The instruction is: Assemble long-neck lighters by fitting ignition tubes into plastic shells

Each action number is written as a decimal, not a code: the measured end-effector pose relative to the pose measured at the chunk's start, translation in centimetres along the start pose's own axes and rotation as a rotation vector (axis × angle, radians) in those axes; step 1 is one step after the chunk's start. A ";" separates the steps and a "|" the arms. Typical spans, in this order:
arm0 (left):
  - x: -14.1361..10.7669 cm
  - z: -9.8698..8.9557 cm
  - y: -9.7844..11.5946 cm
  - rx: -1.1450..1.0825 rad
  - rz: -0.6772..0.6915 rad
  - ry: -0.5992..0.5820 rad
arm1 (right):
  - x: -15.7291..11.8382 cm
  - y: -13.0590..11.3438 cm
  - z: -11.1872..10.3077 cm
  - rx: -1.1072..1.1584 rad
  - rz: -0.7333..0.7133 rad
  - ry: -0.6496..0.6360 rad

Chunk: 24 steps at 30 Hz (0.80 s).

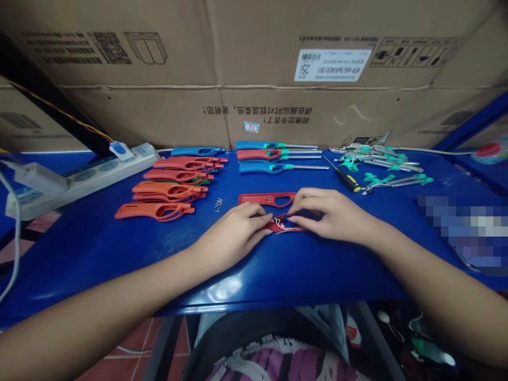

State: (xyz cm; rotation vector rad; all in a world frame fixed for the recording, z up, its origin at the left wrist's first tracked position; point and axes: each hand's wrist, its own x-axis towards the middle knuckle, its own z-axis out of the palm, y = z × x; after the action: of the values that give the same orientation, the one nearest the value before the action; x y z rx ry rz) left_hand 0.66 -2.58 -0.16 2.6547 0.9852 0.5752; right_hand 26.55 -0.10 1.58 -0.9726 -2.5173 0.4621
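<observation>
Both hands meet over an opened red lighter casing half (283,225) in the middle of the blue table. My left hand (240,227) has its thumb and fingers pinched at the casing's left part, where thin white wires and a small dark part show. At the casing's right side, my right hand (325,214) is pinched too, its fingertips close to the same small parts. Just beyond them lies a second red casing half (265,199), its hollow side up. The exact piece under each set of fingertips is partly hidden.
Several red, orange and blue lighter casings (159,210) lie at left, near small screws (218,204). Three long-nosed lighters (265,168) lie at the back. A screwdriver (347,180) and metal-tube parts (381,159) are at right. A power strip (85,177) stands far left before a cardboard wall.
</observation>
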 end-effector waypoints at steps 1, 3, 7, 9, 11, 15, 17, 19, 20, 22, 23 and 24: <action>0.0 0.2 -0.1 -0.009 0.011 0.012 | 0.0 0.0 0.3 -0.018 0.018 -0.020; 0.0 0.5 -0.1 -0.009 0.024 0.017 | 0.1 0.0 0.8 -0.050 0.041 -0.056; 0.1 0.3 0.5 0.113 0.041 -0.030 | 0.2 0.1 1.2 -0.066 0.022 -0.075; 0.1 0.2 0.9 0.256 0.063 -0.087 | 0.2 0.2 1.4 -0.102 -0.017 -0.075; 0.1 0.1 1.4 0.388 0.100 -0.144 | 0.2 0.2 1.5 -0.173 -0.076 -0.082; 0.1 0.2 1.8 0.469 0.143 -0.182 | 0.1 0.0 1.5 -0.251 -0.113 -0.099; 0.1 0.2 1.8 0.464 0.120 -0.168 | 0.1 -0.3 1.0 -0.174 -0.085 -0.088; 0.0 -0.1 1.8 0.436 0.077 -0.160 | 0.1 -0.5 0.4 -0.064 -0.064 -0.049; 0.0 -0.2 1.8 0.411 0.052 -0.162 | 0.0 -0.6 0.0 -0.016 -0.062 -0.040; 0.1 -0.5 1.8 0.344 0.011 -0.171 | -0.1 -0.8 -0.5 0.040 -0.073 -0.087; 0.1 -0.7 1.8 0.307 -0.004 -0.174 | -0.2 -0.8 -0.7 0.045 -0.080 -0.142; 0.1 -0.9 1.8 0.270 -0.017 -0.174 | -0.2 -0.9 -0.7 0.036 -0.085 -0.201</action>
State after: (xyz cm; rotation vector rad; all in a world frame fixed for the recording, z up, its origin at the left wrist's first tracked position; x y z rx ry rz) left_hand 1.35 -3.75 1.27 2.8650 1.0997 0.2139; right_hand 26.56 -0.76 2.51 -0.8396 -2.7053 0.6043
